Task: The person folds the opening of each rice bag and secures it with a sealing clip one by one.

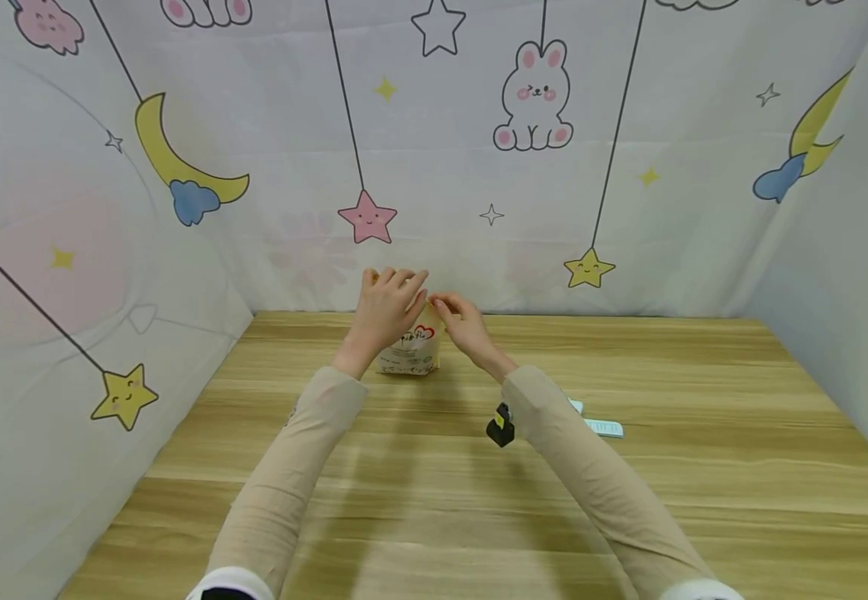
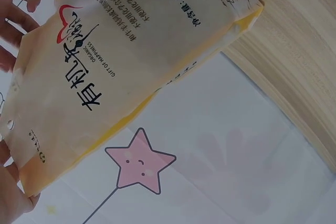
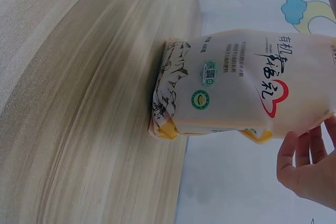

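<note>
A cream paper-like bag point(image 1: 409, 354) with Chinese lettering, a red heart outline and a yellow side stands upright at the back of the table. My left hand point(image 1: 386, 310) is at its top left, and the left wrist view shows thumb and fingers pinching that top corner of the bag point(image 2: 121, 56). At the opposite top corner, my right hand point(image 1: 467, 329) holds the edge with curled fingers. In the right wrist view the bag's point(image 3: 231, 85) base, printed with a mountain drawing, rests on the wood. Part of the right hand's grip is hidden.
A small black object point(image 1: 501, 426) with a yellow patch lies near the right forearm. Pale blue pieces point(image 1: 605, 428) show partly from behind that sleeve. A white cartoon-printed curtain point(image 1: 441, 167) rises behind the wood-grain table point(image 1: 689, 375) and along its sides.
</note>
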`<state>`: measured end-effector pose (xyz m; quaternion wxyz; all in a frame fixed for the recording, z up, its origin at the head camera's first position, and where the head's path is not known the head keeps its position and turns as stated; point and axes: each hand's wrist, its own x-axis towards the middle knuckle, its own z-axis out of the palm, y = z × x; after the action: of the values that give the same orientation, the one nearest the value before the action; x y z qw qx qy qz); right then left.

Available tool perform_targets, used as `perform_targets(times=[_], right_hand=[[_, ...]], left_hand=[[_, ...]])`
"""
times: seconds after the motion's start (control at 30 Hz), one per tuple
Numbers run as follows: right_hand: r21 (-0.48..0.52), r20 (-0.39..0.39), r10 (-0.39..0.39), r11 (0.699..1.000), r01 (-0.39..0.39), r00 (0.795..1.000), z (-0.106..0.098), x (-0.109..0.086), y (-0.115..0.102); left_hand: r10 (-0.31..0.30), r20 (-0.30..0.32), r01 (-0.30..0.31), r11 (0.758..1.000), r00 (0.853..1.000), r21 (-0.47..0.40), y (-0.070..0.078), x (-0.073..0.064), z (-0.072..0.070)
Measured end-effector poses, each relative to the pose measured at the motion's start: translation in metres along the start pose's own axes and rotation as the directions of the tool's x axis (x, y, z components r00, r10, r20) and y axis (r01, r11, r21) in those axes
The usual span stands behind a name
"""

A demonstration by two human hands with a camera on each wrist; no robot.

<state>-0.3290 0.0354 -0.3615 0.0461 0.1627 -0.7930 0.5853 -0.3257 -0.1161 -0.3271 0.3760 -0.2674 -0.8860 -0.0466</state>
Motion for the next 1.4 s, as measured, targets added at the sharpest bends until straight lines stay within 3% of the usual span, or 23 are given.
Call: perform_targets(times=[0.67,1.1,1.4], right_hand=[[-0.02,-0.048,0.021,1.0,-0.022,0.999,0.0053,0.0051,-0.0025],[-0.042,-0.008,-0.017,0.999,0.017,1.0,0.0036,0.0033,-0.0073],[-0.081,-0.033,-0.041,0.996,0.038,0.999,0.0067,0.0054,-0.0017]], left_hand=[[-0.033,0.029,0.031,0.998,0.999,0.058,0.0028,0.0012,0.0015],[-0.002,0.043,-0.002,0.997,0.999,0.08,0.0007,-0.0002,0.0013],[0.007,0.082,-0.014,0.996,0.997,0.088,0.0,-0.0007,0.0012]])
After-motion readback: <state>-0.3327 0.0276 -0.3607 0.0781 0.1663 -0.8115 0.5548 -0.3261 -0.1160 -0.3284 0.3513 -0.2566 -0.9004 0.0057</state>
